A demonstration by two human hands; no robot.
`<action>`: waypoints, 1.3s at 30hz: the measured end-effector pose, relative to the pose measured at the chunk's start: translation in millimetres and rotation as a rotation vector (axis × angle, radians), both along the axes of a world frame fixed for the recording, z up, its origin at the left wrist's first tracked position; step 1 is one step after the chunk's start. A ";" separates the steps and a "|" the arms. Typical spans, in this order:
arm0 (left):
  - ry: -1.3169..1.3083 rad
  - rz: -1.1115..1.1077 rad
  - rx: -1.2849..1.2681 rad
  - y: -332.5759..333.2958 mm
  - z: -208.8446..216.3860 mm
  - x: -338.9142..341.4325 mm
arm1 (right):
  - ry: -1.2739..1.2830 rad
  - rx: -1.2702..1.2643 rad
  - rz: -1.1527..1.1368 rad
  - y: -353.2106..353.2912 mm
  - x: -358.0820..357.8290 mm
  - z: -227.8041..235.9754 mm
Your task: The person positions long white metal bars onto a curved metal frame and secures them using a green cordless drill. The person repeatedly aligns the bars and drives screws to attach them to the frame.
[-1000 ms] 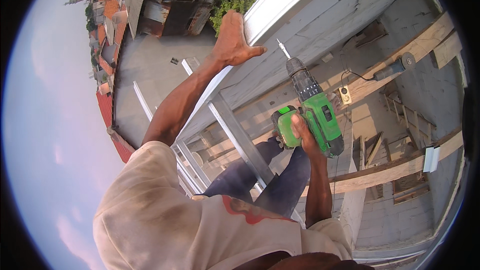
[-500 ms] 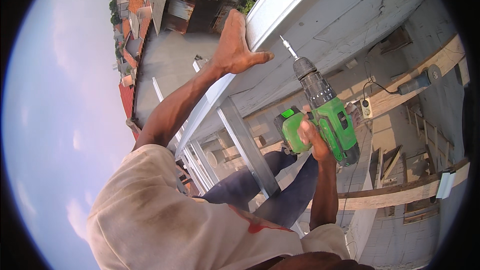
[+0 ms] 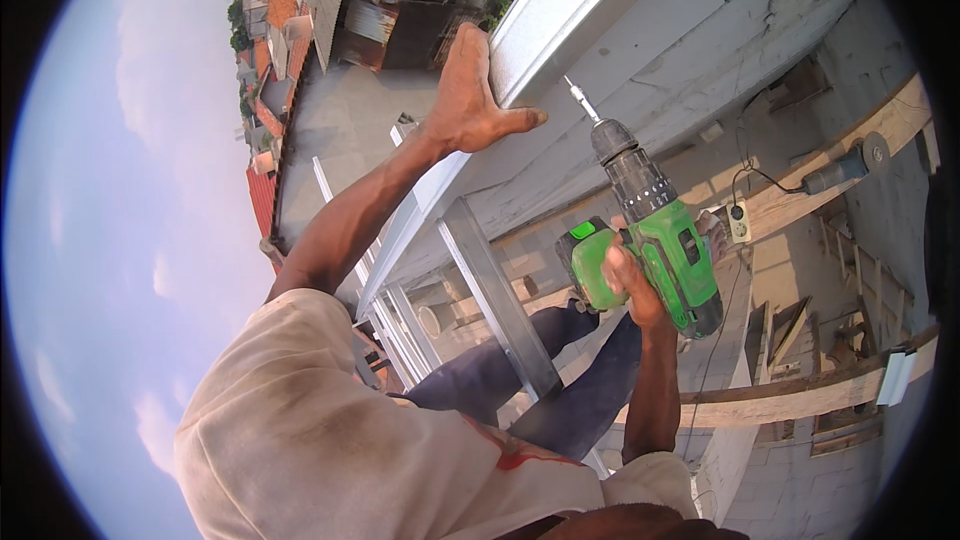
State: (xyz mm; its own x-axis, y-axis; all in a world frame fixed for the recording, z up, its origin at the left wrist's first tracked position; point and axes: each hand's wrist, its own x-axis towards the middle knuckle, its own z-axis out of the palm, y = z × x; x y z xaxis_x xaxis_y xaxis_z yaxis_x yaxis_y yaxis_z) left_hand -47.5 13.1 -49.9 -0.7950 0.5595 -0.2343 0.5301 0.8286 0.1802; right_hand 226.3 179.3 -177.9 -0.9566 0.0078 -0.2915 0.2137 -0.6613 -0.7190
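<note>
Beside one grey wall (image 3: 690, 20), right fingers (image 3: 624, 268) grip one drill (image 3: 672, 252) (green); left fingers (image 3: 467, 52), spread, touch one beam (image 3: 565, 15).

An angle grinder (image 3: 838, 174) is carried by the upper wooden beam (image 3: 905, 112), and a pale socket (image 3: 739, 226) is seen against it, farther left. By the lower wooden beam (image 3: 780, 403), a short folded metal piece (image 3: 896, 378) is borne near the right end.

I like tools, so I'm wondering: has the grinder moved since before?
No, the grinder keeps the same place on the wooden beam, near the white socket.
</note>
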 end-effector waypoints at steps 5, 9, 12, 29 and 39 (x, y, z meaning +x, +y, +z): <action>-0.008 0.010 0.004 1.6 0.7 0.6 | -0.018 -0.009 0.006 -0.7 -0.1 -1.5; -0.010 0.021 -0.006 2.3 1.6 1.2 | -0.082 -0.049 0.001 3.3 -3.2 2.5; -0.012 0.017 -0.014 0.3 -0.2 1.6 | -0.093 -0.048 -0.022 6.3 -6.8 9.0; -0.008 0.040 -0.016 -2.8 3.0 1.7 | -0.166 -0.028 0.114 8.9 -10.5 11.6; 0.028 0.000 -0.006 -5.0 -2.9 5.3 | -0.098 0.185 0.034 19.3 -10.1 23.2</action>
State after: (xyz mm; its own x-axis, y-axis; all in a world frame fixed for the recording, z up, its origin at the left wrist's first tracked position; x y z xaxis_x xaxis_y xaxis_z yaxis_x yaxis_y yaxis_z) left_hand -42.2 8.1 -52.8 -0.8013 0.5582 -0.2153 0.5349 0.8296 0.1598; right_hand 216.2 198.6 -154.7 -0.9243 0.0385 -0.3797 0.3083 -0.5111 -0.8023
